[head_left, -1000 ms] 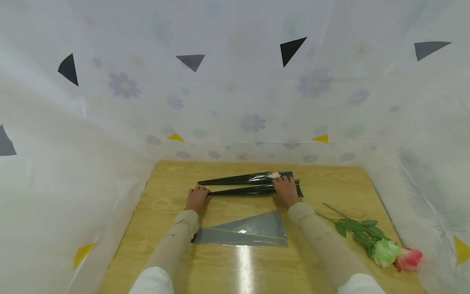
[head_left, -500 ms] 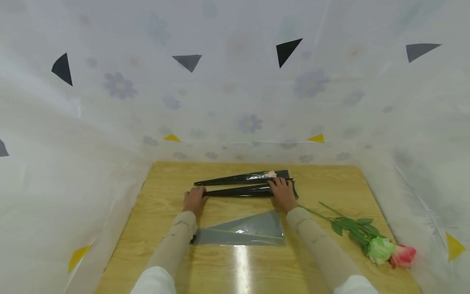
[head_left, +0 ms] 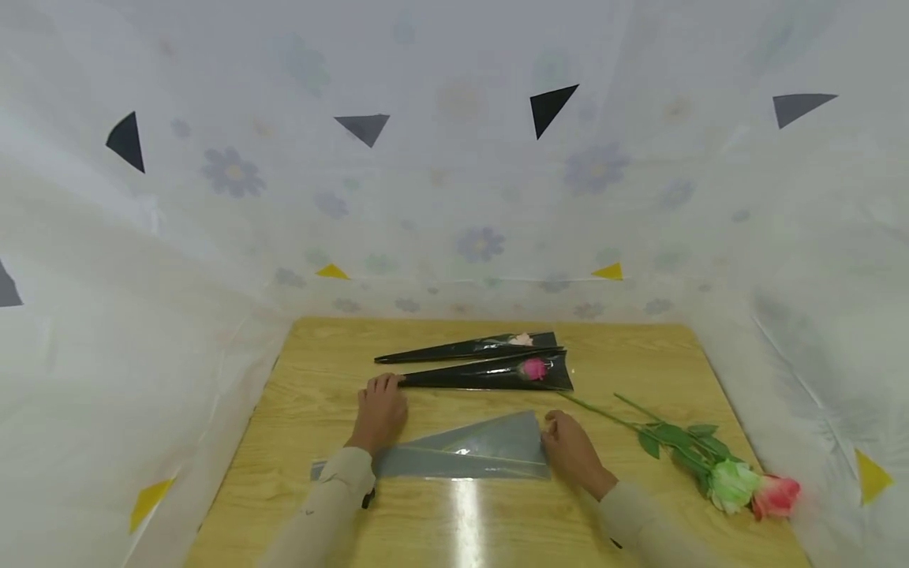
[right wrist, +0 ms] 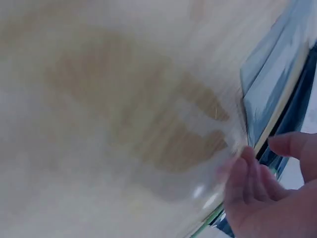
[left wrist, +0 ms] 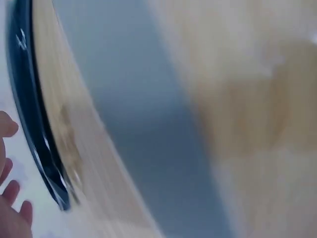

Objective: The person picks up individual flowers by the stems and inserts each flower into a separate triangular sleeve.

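Observation:
A black flower sleeve with a pink rose inside lies across the table, its narrow tip pointing left. My left hand is beside that tip; in the left wrist view, loosely bent fingers show apart from the black sleeve. Nearer to me lies a flat grey sleeve, wide end to the right. Just off that wide end is my right hand. The right wrist view shows its thumb and fingers apart, with nothing held between them, close to the grey sleeve.
Behind lies another black sleeve with a pale peach rose. On the right, a green-white rose and a pink-red rose lie with leafy stems pointing left. Pale floral sheeting walls in the wooden table.
My right hand has left the front black sleeve, uncovering the pink rose, and moved towards me to the grey sleeve's wide end. My left hand has shifted slightly towards me.

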Tool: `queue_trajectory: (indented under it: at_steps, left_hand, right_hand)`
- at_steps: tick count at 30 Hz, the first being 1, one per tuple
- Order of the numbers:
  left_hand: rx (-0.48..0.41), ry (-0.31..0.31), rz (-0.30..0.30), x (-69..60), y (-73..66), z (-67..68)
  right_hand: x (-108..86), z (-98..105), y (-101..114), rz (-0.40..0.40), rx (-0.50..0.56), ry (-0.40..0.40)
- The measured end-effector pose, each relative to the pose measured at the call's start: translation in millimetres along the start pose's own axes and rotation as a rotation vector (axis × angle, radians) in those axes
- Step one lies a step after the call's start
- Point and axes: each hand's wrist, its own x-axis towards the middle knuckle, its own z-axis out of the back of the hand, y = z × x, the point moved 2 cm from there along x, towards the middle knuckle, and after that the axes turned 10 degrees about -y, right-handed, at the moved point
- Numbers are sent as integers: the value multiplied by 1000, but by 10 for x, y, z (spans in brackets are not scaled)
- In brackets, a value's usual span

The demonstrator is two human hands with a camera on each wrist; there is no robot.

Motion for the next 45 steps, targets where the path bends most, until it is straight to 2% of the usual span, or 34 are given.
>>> queue_trajectory:
  at_steps: [2,5,7,10,13,16,21,28,32,35,40,42,45]
  left_hand:
    - [-66,54,-42,-123,-143,-14]
    - [-141,187,-111,-345,-379,-25]
    - [-160,269,-169,-487,-542,-23]
    - [-146,313,-238,-642,-737,-63]
    - [-100,283,-280,-751,-840,-149]
    - [-68,249,-300,-817,-896,-211]
    - [-40,177,-331,-857,-979,-219]
    - [-5,179,-348,-894,-1060,-205]
    - [10,170,-373,-929,-1106,-241]
    - [29,162,-392,-961,-1132,-280]
    - [30,163,-366,-968,-1141,-318]
    - [9,181,-339,-951,-1140,-311]
    - [-36,204,-309,-925,-1142,-278]
  right_hand:
    - [-139,45,-15,-101,68,18]
    - [-278,73,-18,-159,114,45]
    - [-336,66,-9,-201,128,66]
    - [-394,36,14,-270,161,91]
    - [-418,-12,47,-315,201,97]
    - [-435,-50,84,-326,218,84]
    - [-435,-67,135,-321,231,51]
    - [-349,-62,104,-221,112,38]
    - [-296,-80,50,-268,179,75]
    - [-286,-90,37,-320,347,146]
    - [-316,-76,62,-359,736,378]
    - [-329,-47,75,-363,812,440]
    - [-337,20,95,-367,883,484]
